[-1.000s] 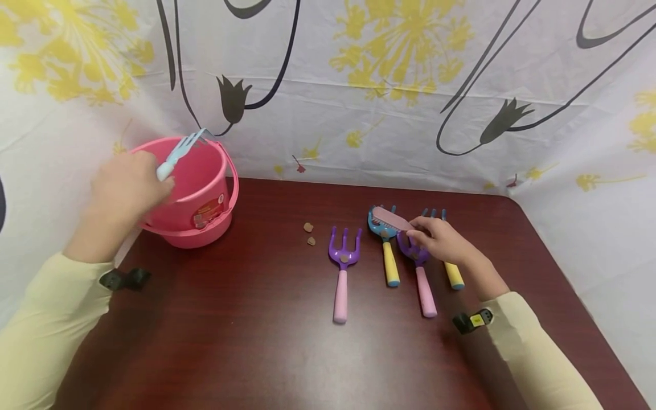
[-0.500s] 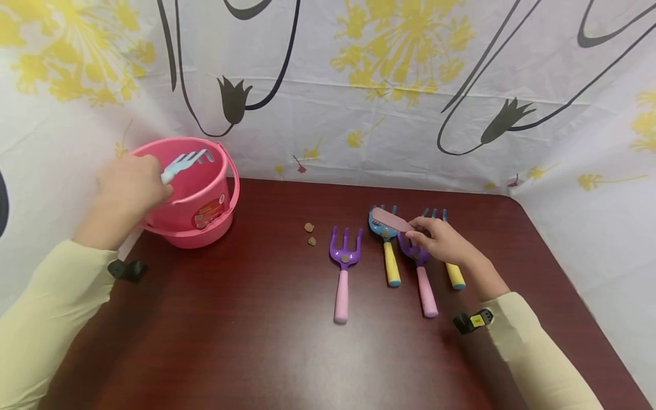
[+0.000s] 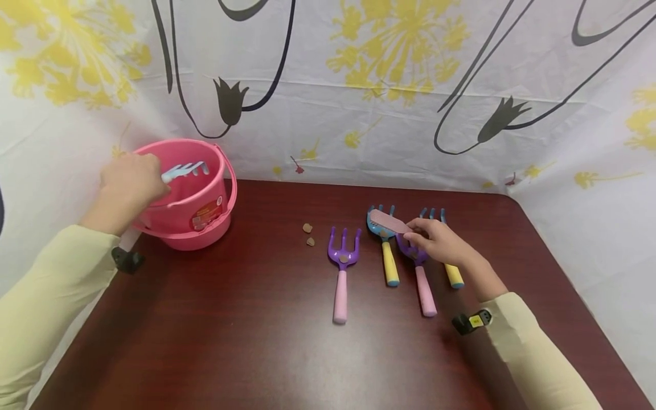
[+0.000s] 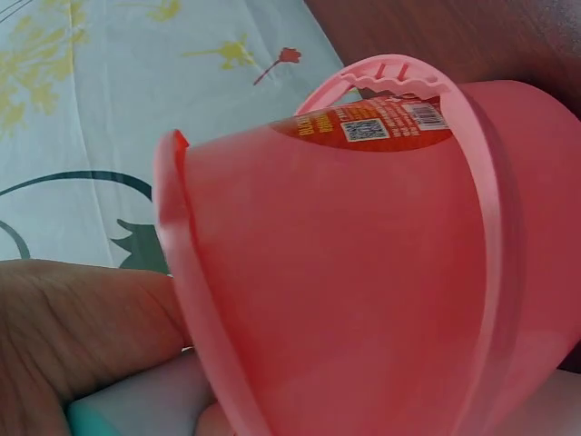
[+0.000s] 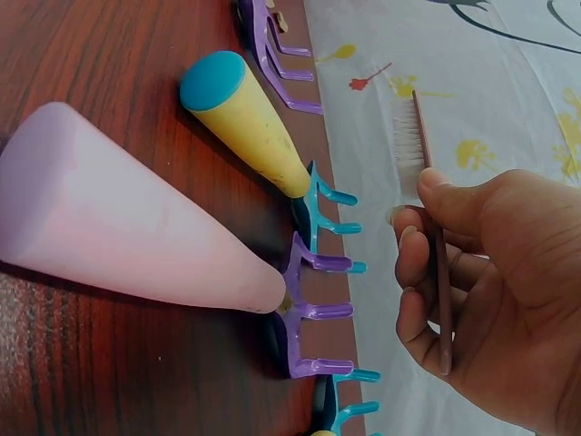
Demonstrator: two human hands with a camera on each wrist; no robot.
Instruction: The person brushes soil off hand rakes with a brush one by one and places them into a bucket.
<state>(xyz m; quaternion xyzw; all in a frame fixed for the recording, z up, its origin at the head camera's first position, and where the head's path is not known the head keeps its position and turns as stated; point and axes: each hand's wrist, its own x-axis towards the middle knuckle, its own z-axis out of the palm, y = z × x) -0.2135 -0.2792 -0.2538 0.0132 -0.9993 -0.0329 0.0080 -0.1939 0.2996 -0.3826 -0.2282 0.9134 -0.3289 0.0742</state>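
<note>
My left hand (image 3: 130, 182) grips a light blue hand rake (image 3: 187, 170) by its handle at the near left rim of a pink bucket (image 3: 176, 219). The rake's bent tines hang within the bucket's mouth in the head view. Up close in the left wrist view, the pale handle (image 4: 150, 400) lies under the fingers beside the bucket's rim. My right hand (image 3: 435, 242) pinches a flat pink brush (image 3: 388, 221) with pale bristles. Below the brush lie a blue fork with a yellow handle (image 3: 390, 265) and a purple fork with a pink handle (image 3: 424, 293).
Another purple fork (image 3: 340, 290) lies at mid-table, and a second blue fork (image 3: 453, 276) sits partly behind the right hand. Two small brown lumps (image 3: 309, 234) rest between bucket and forks. A white patterned cloth (image 3: 307, 102) hangs along the table's back edge.
The rake in my left hand has come down, its tines dropping from above the bucket's far rim to inside its mouth. My right hand and the brush have stayed almost still.
</note>
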